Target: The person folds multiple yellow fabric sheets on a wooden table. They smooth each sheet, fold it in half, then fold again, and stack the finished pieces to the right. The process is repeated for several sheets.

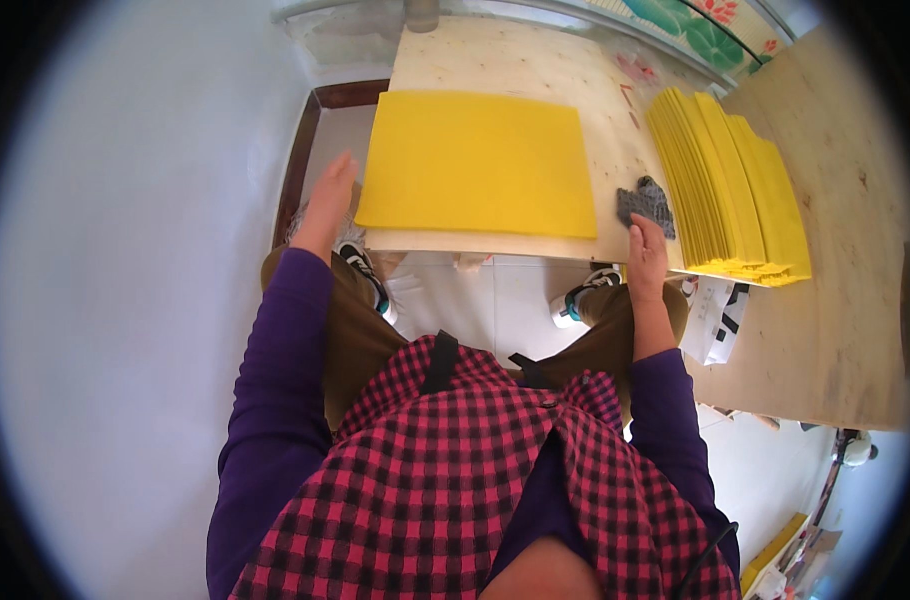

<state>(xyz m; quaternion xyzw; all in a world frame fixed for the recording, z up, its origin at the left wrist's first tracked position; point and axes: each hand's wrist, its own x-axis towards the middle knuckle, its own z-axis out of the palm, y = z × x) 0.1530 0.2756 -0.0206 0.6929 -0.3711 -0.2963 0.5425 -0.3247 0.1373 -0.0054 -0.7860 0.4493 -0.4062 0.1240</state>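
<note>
A flat yellow sheet, perhaps several layers, lies on the wooden table in front of me. My left hand, slightly blurred, hovers just off the sheet's left edge with its fingers stretched out and nothing in it. At the table's near edge, right of the sheet, is my right hand. Its fingers reach forward, loosely extended, beside a small dark grey textured piece that looks like knitted cloth. Whether the fingertips touch that piece I cannot tell.
A thick stack of folded yellow sheets stands at the table's right side, by a tall wooden panel. A white bag hangs or stands below it. The white wall rises on my left. A cylindrical container sits at the far edge.
</note>
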